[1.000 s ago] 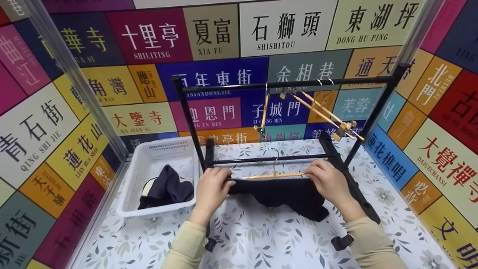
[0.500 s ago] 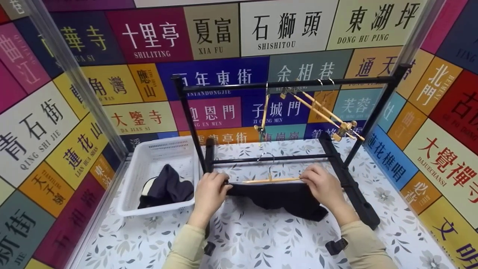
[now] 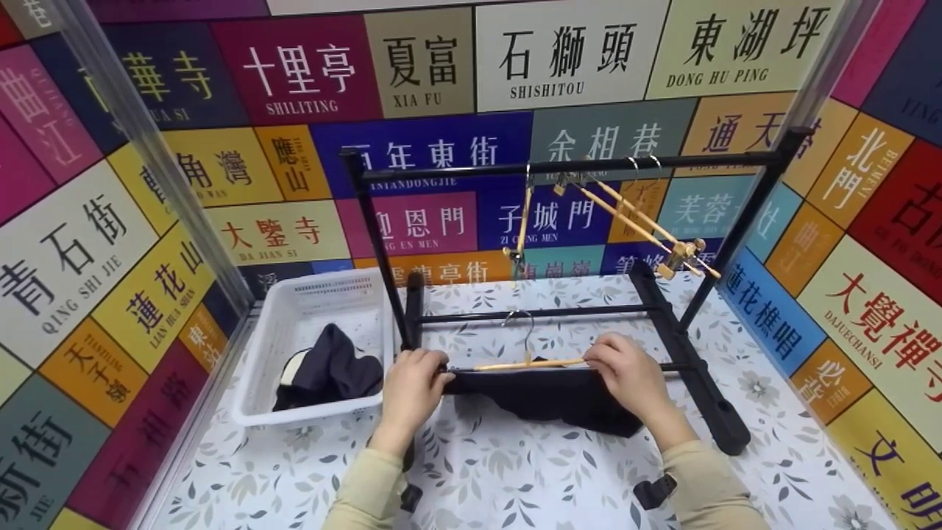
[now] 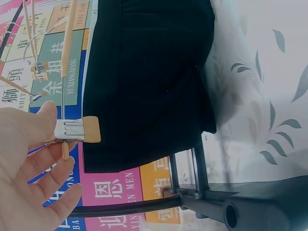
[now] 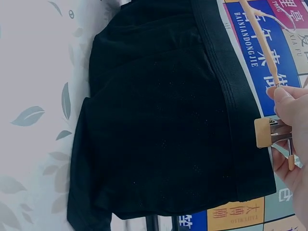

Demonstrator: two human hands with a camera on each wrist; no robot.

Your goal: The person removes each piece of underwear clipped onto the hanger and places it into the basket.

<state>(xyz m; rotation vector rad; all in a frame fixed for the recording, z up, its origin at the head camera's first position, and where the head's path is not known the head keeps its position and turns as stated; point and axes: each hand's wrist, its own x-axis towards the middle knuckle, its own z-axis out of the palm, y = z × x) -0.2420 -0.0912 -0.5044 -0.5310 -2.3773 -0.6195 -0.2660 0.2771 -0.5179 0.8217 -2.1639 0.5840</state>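
Note:
A wooden clip hanger (image 3: 500, 364) is held level in front of the rack, its metal hook pointing up. Black shorts (image 3: 544, 397) hang from it, with a clip (image 4: 91, 129) on the waistband at one end and another clip (image 5: 263, 133) near the other. My left hand (image 3: 413, 386) pinches the hanger's left end at its clip. With thumb and fingers, my right hand (image 3: 625, 372) grips the hanger's right part beside the other clip. Both clips bite the waistband in the wrist views.
A black garment rack (image 3: 574, 166) stands behind the hands, with other clip hangers (image 3: 633, 221) on its top bar. At the left, a white basket (image 3: 254, 353) holds dark clothing (image 3: 331, 372). The tabletop (image 3: 530, 486) has a leaf-print cover.
Both hands have brought the hanger and shorts a little toward me and down, and slightly left. Their hold on the hanger looks the same.

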